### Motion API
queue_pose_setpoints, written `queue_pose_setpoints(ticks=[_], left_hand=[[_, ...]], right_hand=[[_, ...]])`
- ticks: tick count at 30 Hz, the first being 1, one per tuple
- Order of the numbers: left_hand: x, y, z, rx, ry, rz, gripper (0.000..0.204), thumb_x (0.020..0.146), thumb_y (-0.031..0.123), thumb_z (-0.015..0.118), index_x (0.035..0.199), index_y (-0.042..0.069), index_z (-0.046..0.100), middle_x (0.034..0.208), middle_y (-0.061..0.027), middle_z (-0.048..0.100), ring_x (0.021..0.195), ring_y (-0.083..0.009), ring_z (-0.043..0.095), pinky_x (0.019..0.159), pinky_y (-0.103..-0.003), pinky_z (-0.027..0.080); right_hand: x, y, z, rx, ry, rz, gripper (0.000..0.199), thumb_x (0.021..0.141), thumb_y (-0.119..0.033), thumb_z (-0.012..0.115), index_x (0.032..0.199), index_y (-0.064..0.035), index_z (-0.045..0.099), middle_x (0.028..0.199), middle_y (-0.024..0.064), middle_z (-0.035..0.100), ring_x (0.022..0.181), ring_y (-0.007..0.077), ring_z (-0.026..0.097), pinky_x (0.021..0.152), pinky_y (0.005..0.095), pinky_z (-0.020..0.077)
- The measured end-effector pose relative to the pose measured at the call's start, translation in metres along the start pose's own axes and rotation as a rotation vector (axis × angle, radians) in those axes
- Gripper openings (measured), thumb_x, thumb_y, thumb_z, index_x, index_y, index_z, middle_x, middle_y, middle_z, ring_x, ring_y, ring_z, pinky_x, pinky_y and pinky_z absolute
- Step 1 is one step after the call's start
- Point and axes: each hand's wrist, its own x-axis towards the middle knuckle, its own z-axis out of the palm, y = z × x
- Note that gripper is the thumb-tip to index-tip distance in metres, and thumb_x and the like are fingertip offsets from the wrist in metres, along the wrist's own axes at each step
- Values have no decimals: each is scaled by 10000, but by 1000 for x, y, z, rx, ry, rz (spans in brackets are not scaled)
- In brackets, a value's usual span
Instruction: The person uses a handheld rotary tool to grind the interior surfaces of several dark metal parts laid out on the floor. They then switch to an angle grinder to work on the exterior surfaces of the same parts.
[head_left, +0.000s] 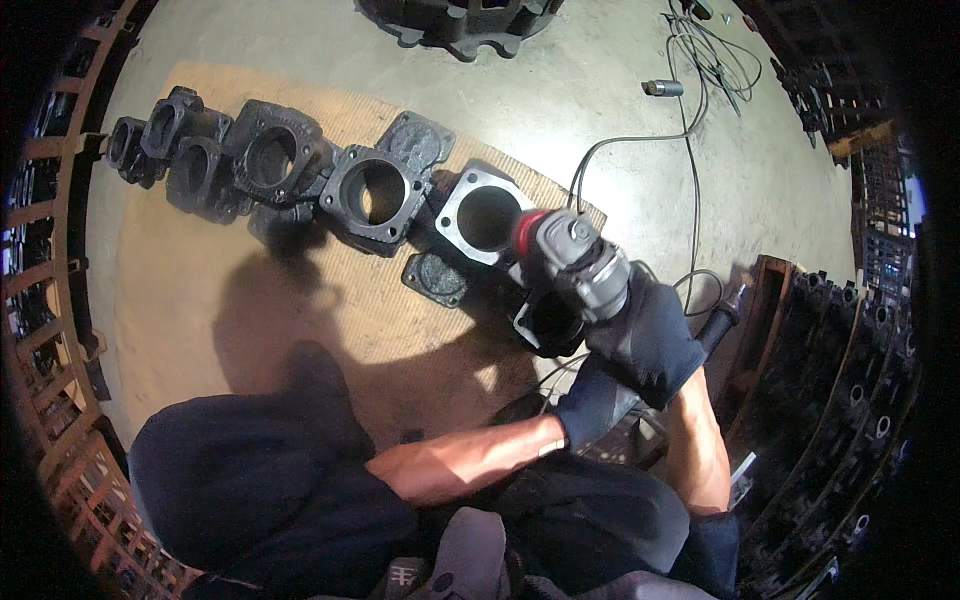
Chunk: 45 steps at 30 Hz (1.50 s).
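An angle grinder [592, 268] with a grey head and a red disc [527, 232] is held over the right end of a row of dark metal castings. My right hand [655, 335], in a dark glove, is closed round its body. Lower down, my gloved left hand [598, 398] is against the same tool, partly covered by the right and with its fingers mostly hidden. The disc meets the right rim of a square-flanged casting [452, 218] with a round bore. Closer to me, another bored casting [527, 330] lies partly under the grinder.
More flanged castings [372, 235] run leftward on a corrugated cardboard sheet [180, 300]. A large round dark casting [460, 25] stands at the far edge. Cables [690, 130] loop across the floor [780, 190]. Racks of dark parts [820, 380] stand at right; slatted crates [40, 270] at left.
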Motion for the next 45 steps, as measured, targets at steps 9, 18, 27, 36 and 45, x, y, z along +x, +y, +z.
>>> queue_pose_setpoints(ticks=[9, 18, 27, 36, 45], left_hand=[[-17, 12, 5, 138, -18, -11, 320, 899, 137, 609, 1177, -12, 562, 1168, -139, 589, 1075, -201, 555, 892, -304, 468], [-20, 15, 7, 199, 58, -45, 310, 882, 161, 647, 1132, -14, 594, 1104, -141, 626, 1052, -183, 574, 887, -336, 470], [-9, -7, 4, -519, -26, -190, 341, 851, 129, 681, 1128, -42, 580, 1078, -144, 622, 1029, -192, 570, 878, -328, 473], [-45, -8, 7, -1056, -135, -428, 316, 964, 110, 511, 1263, 9, 501, 1220, -133, 557, 1133, -169, 527, 976, -326, 450], [16, 50, -33, -54, -202, -52, 325, 939, 123, 548, 1222, -31, 510, 1216, -126, 550, 1144, -173, 498, 978, -323, 412]], right_hand=[[-9, 8, 2, 1, -30, -43, 597, 603, -327, 795, 1054, 19, 611, 882, 255, 682, 867, 420, 669, 762, 428, 546], [-12, 6, 6, 62, -60, -51, 638, 601, -323, 807, 1100, 21, 606, 923, 239, 693, 883, 396, 681, 762, 414, 552], [0, 4, -3, -18, -25, -39, 547, 611, -267, 768, 1048, 23, 611, 936, 244, 689, 905, 393, 677, 807, 413, 544], [-23, 6, 9, -126, -150, -37, 582, 623, -331, 813, 1054, 0, 604, 872, 240, 683, 869, 423, 668, 737, 437, 549], [16, 8, -7, -53, 65, -76, 507, 624, -259, 749, 1014, 36, 617, 849, 266, 677, 865, 412, 679, 749, 426, 547]])
